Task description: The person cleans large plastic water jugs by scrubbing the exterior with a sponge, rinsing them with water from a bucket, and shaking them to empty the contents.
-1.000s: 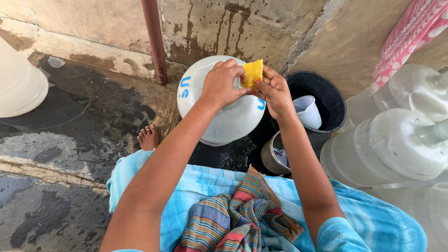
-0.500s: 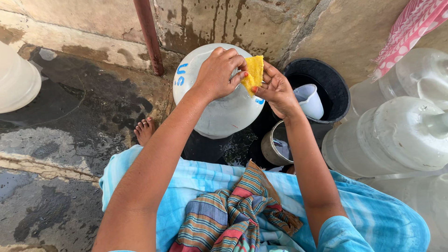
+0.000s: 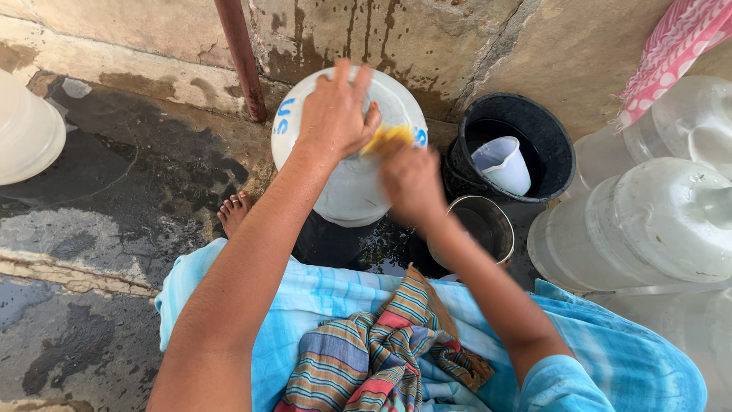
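Right now your left hand (image 3: 333, 114) lies flat, fingers spread, on the upper face of the white plastic jug (image 3: 347, 179), whose long axis tips away from you toward the wall (image 3: 534, 46). Your right hand (image 3: 412, 179) pinches the yellow sponge (image 3: 385, 140) against it, just beside the left; the right is blurred, and the jug's base is hidden below.

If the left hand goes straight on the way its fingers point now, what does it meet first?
The left hand lies on the white jug, fingers pointing up the picture. Past the jug's rim, it would probably meet the stained wall first; depth is unclear.
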